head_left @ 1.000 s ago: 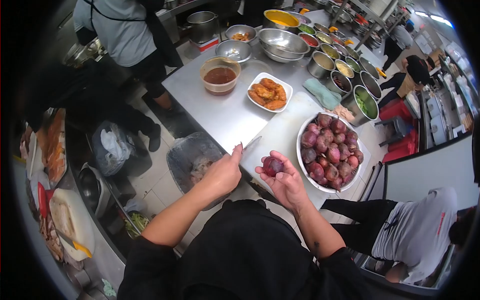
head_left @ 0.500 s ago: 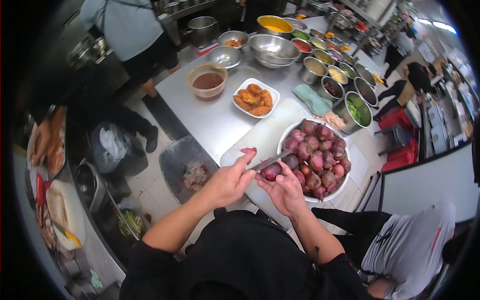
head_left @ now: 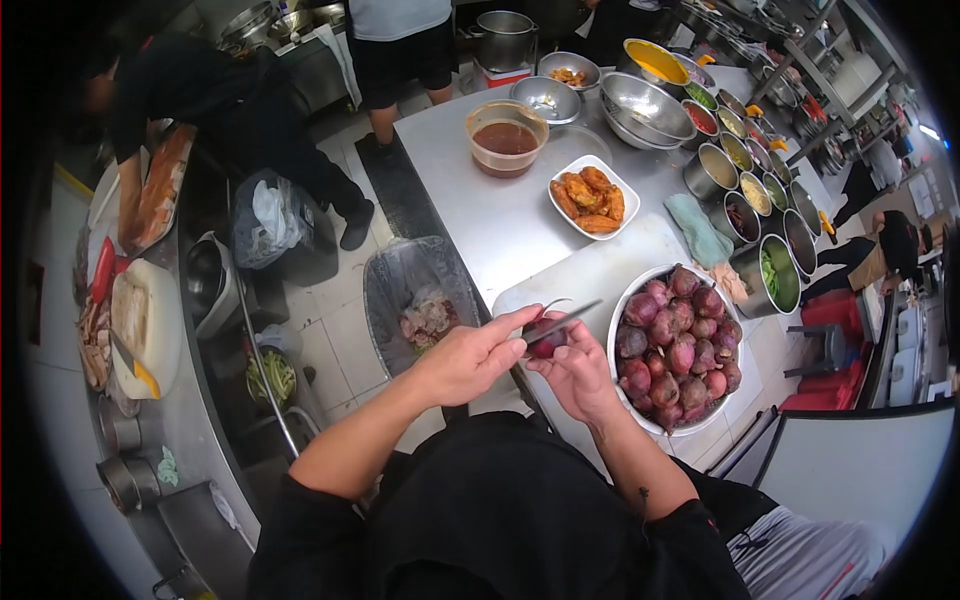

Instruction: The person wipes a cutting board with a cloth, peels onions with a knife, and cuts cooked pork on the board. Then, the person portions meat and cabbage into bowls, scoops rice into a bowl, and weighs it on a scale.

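My left hand [head_left: 468, 362] is closed round a knife [head_left: 572, 315], its handle hidden in the fist and its blade pointing right. A red onion [head_left: 545, 342] rests in the fingertips of my right hand [head_left: 577, 378], with the blade lying across its upper side. Near my left index fingertip a thin curved strip shows, perhaps onion skin. Close by on the right, a white bowl [head_left: 613, 345] is heaped with unpeeled red onions [head_left: 680, 350]. Beneath and behind the hands lies a white cutting board [head_left: 620, 262].
A lined waste bin [head_left: 385, 290] stands on the floor at left of the steel table [head_left: 450, 190]. Fried pieces fill a white dish [head_left: 588, 230]; beyond are a tub of brown sauce [head_left: 505, 140], a green cloth [head_left: 697, 227] and several ingredient pots. Another person [head_left: 230, 110] works at far left.
The view has swung left, so the table's things sit farther right. My hands still hold knife and onion close together; the reddish peel at my left fingertips no longer shows there.
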The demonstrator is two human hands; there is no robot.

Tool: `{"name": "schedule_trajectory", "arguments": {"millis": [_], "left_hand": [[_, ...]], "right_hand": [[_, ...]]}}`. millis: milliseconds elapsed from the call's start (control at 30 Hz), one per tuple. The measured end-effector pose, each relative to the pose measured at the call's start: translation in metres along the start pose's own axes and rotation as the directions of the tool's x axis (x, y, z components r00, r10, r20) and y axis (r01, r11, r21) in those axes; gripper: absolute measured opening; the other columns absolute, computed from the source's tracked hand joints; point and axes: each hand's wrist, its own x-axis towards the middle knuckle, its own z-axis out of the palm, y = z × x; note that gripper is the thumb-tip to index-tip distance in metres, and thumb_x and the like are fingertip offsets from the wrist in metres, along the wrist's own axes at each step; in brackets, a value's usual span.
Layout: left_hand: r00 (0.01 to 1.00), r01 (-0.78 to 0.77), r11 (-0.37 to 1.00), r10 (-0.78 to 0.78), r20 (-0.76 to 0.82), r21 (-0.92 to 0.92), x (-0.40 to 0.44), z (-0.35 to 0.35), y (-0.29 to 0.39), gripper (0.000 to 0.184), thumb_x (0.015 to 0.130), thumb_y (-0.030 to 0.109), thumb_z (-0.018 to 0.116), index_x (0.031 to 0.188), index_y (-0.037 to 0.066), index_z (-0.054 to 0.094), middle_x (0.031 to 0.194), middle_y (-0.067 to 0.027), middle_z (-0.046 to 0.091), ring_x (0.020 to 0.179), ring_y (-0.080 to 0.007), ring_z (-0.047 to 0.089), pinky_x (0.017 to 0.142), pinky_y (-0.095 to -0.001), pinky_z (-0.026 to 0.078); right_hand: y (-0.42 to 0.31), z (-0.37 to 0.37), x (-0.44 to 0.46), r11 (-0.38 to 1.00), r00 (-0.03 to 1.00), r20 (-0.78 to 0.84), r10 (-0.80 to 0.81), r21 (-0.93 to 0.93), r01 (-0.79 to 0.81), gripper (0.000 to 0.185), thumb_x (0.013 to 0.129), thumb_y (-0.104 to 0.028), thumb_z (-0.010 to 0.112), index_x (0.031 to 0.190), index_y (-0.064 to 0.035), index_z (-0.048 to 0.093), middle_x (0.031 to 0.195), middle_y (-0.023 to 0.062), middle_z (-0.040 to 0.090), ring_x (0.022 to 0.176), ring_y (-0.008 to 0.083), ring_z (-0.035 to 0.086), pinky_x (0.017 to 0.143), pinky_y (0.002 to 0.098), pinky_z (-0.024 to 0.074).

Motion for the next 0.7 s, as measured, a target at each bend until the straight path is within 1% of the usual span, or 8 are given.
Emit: {"name": "schedule_trajectory", "arguments": {"millis": [33,133,167,267,533,567,667,700], "left_hand": [[0.999,0.015,1.0,-0.016,0.029,0.008,-0.001,-0.002,0.0,0.039,0.101,0.024,0.048,0.138,0.015,0.055,0.075,-0.0067,0.061,0.068,-0.0149,0.061,0.069,-0.0308,0.05],[0.973,-0.222,0.96,0.231,-0.031,0.171,0.013,-0.011,-0.039,0.039,0.101,0.025,0.047,0.139,0.015,0.054,0.074,-0.0064,0.06,0.069,-0.0149,0.062,0.07,-0.0318,0.051],[0.98,-0.184,0.979,0.189,-0.06,0.083,0.017,-0.017,-0.039,0.039,0.101,0.025,0.048,0.139,0.015,0.054,0.075,-0.0087,0.061,0.071,-0.0182,0.064,0.071,-0.0334,0.052],[0.989,0.148,0.982,-0.15,0.011,0.114,0.021,-0.029,-0.029,0.039,0.101,0.025,0.047,0.138,0.014,0.053,0.077,-0.0121,0.062,0.072,-0.0216,0.064,0.072,-0.0345,0.051],[0.998,-0.013,0.919,-0.011,0.058,0.394,0.044,0.022,-0.035,0.058,0.091,0.016,0.055,0.144,0.003,0.035,0.09,-0.0231,0.067,0.084,-0.0406,0.065,0.077,-0.0466,0.051],[0.991,-0.006,0.891,-0.054,0.12,0.454,0.049,0.028,-0.024,0.061,0.09,0.012,0.049,0.146,-0.001,0.03,0.097,-0.0265,0.065,0.088,-0.0442,0.064,0.079,-0.0517,0.05],[0.996,-0.053,0.782,-0.007,0.093,0.621,0.077,0.063,-0.033,0.061,0.088,0.008,0.049,0.146,-0.001,0.03,0.097,-0.0233,0.066,0.085,-0.0419,0.064,0.074,-0.0521,0.051],[0.995,-0.089,0.71,0.039,0.087,0.699,0.086,0.074,-0.03,0.063,0.086,0.006,0.048,0.146,-0.003,0.031,0.092,-0.0195,0.066,0.083,-0.0375,0.064,0.069,-0.0493,0.052]], "right_hand": [[0.003,-0.002,0.0,1.0,1.0,-0.01,-0.008,-0.022,0.008,0.051,0.09,-0.005,0.058,0.137,-0.0013,0.041,0.126,0.0128,0.057,0.118,0.0241,0.058,0.096,0.0372,0.0503],[0.002,-0.002,0.002,0.978,1.0,0.002,-0.022,-0.205,0.022,0.053,0.086,0.002,0.057,0.137,-0.0021,0.042,0.132,0.0117,0.054,0.122,0.0192,0.054,0.1,0.0349,0.0466],[0.002,0.001,0.003,0.966,0.999,0.001,-0.045,-0.255,0.044,0.053,0.086,0.004,0.057,0.136,-0.0019,0.042,0.134,0.0117,0.053,0.122,0.0189,0.054,0.101,0.0344,0.0456],[-0.005,0.013,0.0,0.929,0.993,-0.013,-0.113,-0.355,0.101,0.054,0.084,0.008,0.055,0.135,-0.0011,0.043,0.138,0.0121,0.05,0.123,0.0182,0.052,0.104,0.0331,0.0428],[-0.026,0.009,-0.036,0.872,0.961,-0.09,-0.26,-0.449,0.194,0.055,0.083,0.009,0.056,0.135,-0.0016,0.043,0.137,0.0119,0.049,0.122,0.0174,0.052,0.106,0.0329,0.0411],[-0.031,0.013,-0.042,0.819,0.933,-0.104,-0.345,-0.519,0.245,0.055,0.081,0.005,0.061,0.133,-0.0024,0.044,0.128,0.0102,0.055,0.114,0.0157,0.056,0.097,0.0298,0.0462],[-0.054,0.009,-0.063,0.606,0.856,-0.119,-0.503,-0.755,0.251,0.055,0.078,0.002,0.067,0.129,-0.0026,0.047,0.119,0.0088,0.059,0.105,0.0138,0.06,0.085,0.0264,0.0491],[-0.062,0.004,-0.07,0.501,0.794,-0.142,-0.59,-0.837,0.222,0.055,0.074,-0.001,0.072,0.125,-0.0027,0.05,0.112,0.0079,0.061,0.096,0.0124,0.062,0.074,0.0239,0.0489]]}}
